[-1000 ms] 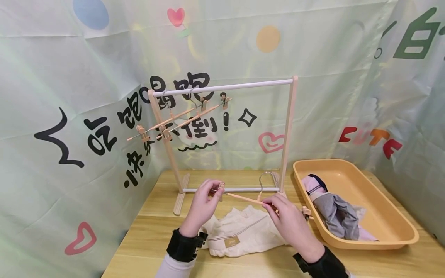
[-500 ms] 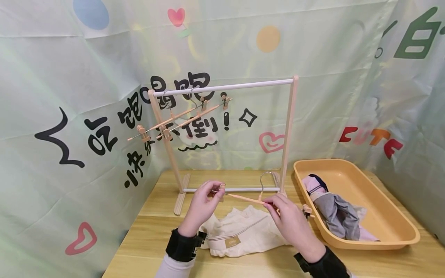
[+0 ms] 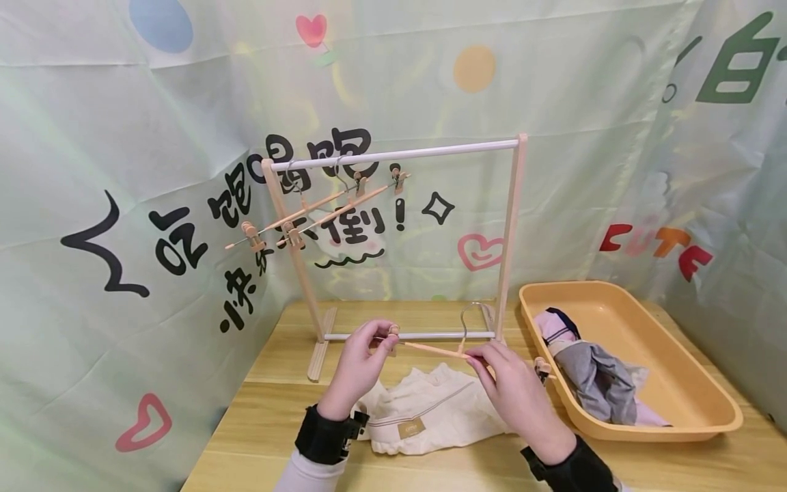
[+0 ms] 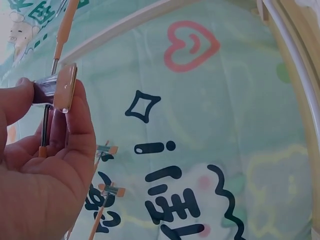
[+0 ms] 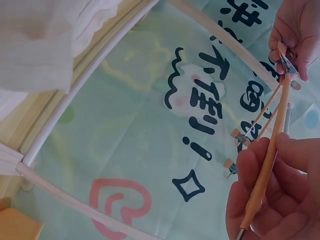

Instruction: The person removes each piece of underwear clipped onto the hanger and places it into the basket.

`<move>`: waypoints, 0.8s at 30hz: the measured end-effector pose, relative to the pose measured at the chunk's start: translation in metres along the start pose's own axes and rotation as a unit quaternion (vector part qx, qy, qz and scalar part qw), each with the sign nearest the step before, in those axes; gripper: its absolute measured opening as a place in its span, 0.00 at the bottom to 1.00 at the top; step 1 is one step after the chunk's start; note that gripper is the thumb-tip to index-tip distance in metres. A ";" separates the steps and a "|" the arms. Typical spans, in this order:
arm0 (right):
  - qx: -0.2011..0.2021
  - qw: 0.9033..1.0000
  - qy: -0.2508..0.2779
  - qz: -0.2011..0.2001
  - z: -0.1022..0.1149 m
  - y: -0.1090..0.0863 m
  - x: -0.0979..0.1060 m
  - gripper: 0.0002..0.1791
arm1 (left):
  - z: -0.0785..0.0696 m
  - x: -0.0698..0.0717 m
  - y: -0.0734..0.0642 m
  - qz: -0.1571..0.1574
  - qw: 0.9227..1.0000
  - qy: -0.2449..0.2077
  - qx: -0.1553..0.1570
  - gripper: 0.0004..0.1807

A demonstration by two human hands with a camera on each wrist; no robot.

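Observation:
A wooden clip hanger (image 3: 433,350) with a metal hook is held up between both hands, above a cream garment (image 3: 439,417) with a tan label lying on the table. My left hand (image 3: 363,362) pinches the clip (image 4: 66,87) at the hanger's left end between thumb and fingers. Near the middle of the bar, just right of the hook, my right hand (image 3: 507,389) grips the wood with thumb and curled fingers. The other clip (image 3: 542,370) shows beyond the right hand, close to the bin's edge.
Behind the hands stands a small clothes rack (image 3: 512,239) with a white top rail (image 3: 430,152). Two similar hangers (image 3: 344,208) hang at its left side. An orange bin (image 3: 688,372) on the right contains a grey garment (image 3: 593,379) and pink cloth (image 3: 549,326).
The right end of the hanger has risen slightly, and its hook has shifted a little to the right. The left hand keeps its pinch on the clip.

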State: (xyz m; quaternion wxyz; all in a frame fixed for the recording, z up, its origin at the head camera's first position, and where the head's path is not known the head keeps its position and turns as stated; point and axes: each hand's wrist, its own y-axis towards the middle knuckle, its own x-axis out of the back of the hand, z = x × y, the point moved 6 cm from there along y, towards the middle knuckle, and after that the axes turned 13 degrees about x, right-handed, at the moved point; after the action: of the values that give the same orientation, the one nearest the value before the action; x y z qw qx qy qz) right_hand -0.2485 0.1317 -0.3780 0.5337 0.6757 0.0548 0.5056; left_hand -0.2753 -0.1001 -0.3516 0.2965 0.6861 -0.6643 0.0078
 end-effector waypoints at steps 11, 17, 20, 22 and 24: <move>0.000 1.000 0.003 -0.016 0.002 0.003 0.008 0.21 | -0.020 0.010 -0.005 -0.040 0.999 -0.018 0.000 0.09; 0.018 0.998 0.011 -0.052 0.006 0.004 0.015 0.22 | -0.022 0.013 -0.004 -0.045 0.998 -0.033 -0.001 0.09; 0.040 0.996 0.006 -0.079 0.010 0.005 0.020 0.21 | -0.021 0.013 -0.004 -0.047 0.998 -0.034 -0.001 0.09; 0.055 0.994 0.005 -0.095 0.012 0.006 0.022 0.21 | -0.020 0.014 -0.004 -0.053 0.998 -0.034 -0.001 0.09; 0.066 0.992 0.006 -0.104 0.014 0.006 0.024 0.20 | -0.019 0.015 -0.004 -0.063 0.997 -0.033 -0.003 0.09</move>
State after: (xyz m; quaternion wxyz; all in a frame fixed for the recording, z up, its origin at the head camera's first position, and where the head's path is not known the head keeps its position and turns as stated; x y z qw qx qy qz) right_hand -0.2295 0.1340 -0.3571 0.5371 0.6969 0.1614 0.4470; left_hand -0.2628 -0.1059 -0.3315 0.2766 0.7253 -0.6294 -0.0357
